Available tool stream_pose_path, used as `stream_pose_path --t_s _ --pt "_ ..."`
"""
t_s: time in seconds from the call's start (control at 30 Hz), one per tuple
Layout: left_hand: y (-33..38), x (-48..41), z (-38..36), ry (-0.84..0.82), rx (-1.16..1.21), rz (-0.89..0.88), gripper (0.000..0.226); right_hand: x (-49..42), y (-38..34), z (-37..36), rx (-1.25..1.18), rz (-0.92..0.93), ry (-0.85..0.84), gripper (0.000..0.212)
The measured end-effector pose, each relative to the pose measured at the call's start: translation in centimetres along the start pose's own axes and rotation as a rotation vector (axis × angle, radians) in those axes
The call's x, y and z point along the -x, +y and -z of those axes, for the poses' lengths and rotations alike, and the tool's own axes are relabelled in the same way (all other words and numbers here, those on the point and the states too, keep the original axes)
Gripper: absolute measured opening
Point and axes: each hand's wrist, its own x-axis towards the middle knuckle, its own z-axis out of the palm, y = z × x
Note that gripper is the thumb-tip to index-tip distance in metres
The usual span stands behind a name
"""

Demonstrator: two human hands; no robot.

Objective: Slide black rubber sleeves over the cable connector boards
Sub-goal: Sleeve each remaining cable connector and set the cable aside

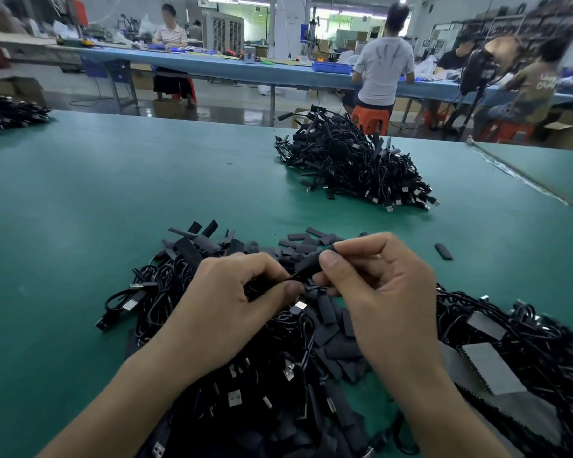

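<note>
Over the cable heap (245,375) at the counter's (80,193) front edge, the right hand (377,292) has its grip clamped on a black sleeve (308,264). The left hand's (232,299) grip pinches the sleeve's lower end.

Above a green table (80,200), a person's left hand (232,302) and right hand (381,292) pinch opposite ends of a black rubber sleeve (308,264) over a heap of black USB cables (166,292) and loose sleeves (339,353), with a second cable heap (351,160) farther back and workers (382,71) seated at a long blue bench (212,66) behind.
</note>
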Motion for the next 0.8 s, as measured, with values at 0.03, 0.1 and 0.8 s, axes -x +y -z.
stream_pose_path --t_s 0.03,0.1,0.8 --pt "0.0 0.0 -0.1 0.034 -0.067 -0.017 0.026 -0.2 0.1 0.3 0.058 -0.017 -0.036 0.013" --pt "0.0 -0.2 -0.2 0.152 -0.164 -0.054 0.029 -0.6 0.5 1.3 0.286 -0.067 -0.109 0.013" --pt "-0.9 -0.1 0.4 0.226 -0.549 0.173 0.013 -1.6 4.4 4.4 1.101 -0.270 -0.209 0.041"
